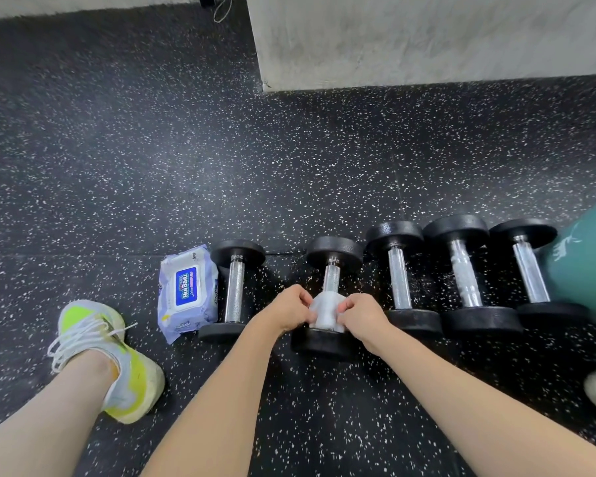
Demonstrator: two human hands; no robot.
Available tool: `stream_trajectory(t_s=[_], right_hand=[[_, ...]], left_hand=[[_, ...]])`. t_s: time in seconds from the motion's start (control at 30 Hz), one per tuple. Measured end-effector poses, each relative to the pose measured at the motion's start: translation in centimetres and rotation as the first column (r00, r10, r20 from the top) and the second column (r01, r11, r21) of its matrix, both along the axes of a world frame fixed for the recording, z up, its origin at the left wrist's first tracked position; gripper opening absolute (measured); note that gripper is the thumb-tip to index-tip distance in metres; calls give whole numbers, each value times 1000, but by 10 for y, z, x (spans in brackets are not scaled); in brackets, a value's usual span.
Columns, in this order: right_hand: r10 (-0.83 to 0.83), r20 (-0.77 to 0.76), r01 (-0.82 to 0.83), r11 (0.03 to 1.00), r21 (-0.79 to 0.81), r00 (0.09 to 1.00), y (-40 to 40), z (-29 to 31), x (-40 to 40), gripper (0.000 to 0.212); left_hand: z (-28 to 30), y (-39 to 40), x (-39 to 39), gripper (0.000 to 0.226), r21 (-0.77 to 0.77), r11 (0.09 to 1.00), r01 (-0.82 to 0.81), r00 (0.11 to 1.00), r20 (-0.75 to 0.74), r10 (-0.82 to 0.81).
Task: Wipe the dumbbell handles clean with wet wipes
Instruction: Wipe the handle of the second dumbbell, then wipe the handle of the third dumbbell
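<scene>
On the speckled rubber floor, five dumbbells lie in a row, handles pointing away from us. Our left hand and right hand meet over the second dumbbell from the left. Between them, a white wet wipe is wrapped round the near end of its handle, just above the near weight head. Each hand pinches one side of the wipe, fingers curled in, thumbs toward the middle. The far part of the handle shows bare metal. The wipes pack, lid closed, lies touching the leftmost dumbbell. Three more dumbbells sit to the right, close together. Our left shoe is planted near the pack.
</scene>
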State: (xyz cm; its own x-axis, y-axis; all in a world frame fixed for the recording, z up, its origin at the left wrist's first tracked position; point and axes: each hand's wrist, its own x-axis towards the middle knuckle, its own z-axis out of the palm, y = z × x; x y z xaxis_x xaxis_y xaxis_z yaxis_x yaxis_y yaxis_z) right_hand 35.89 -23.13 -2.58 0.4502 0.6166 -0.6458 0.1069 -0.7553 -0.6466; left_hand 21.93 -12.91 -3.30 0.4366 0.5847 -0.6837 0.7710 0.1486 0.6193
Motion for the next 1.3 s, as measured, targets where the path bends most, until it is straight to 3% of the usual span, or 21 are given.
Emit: stream_trajectory(t_s=[0.17,0.3,0.4,0.53,0.67,0.87,0.97,1.23,1.3], right_hand=[[23,-22,-23,1000,-1,999,-7,9,2,27],[-67,40,61,990,128,997,-7,21,5,30],[-90,13,84,964,253,996,-6,35,8,43],[-124,-33,127,905,405,992,-3,51,15,20],[-150,-101,180,869,461,984,-7,65,23,10],[-272,-224,346,827,442,936,-22,75,34,16],[-290,-207,350,857,378,934,-28,84,35,12],[-291,-363,416,843,340,885,-52,117,34,18],[-311,-353,429,840,332,882,-59,124,36,18]], left_hand=[[9,0,-1,50,-12,999,-37,998,-57,37],[20,8,-2,55,61,987,-150,989,10,150],[38,13,-3,36,66,975,-214,969,139,203],[63,16,0,22,37,952,-302,914,295,279],[76,18,8,19,18,946,-324,876,383,293],[91,2,17,12,9,964,-266,878,414,239],[99,-13,19,11,-46,951,-306,861,412,297],[122,-50,24,18,-195,884,-424,730,503,461],[128,-57,27,16,-153,892,-426,737,513,440]])
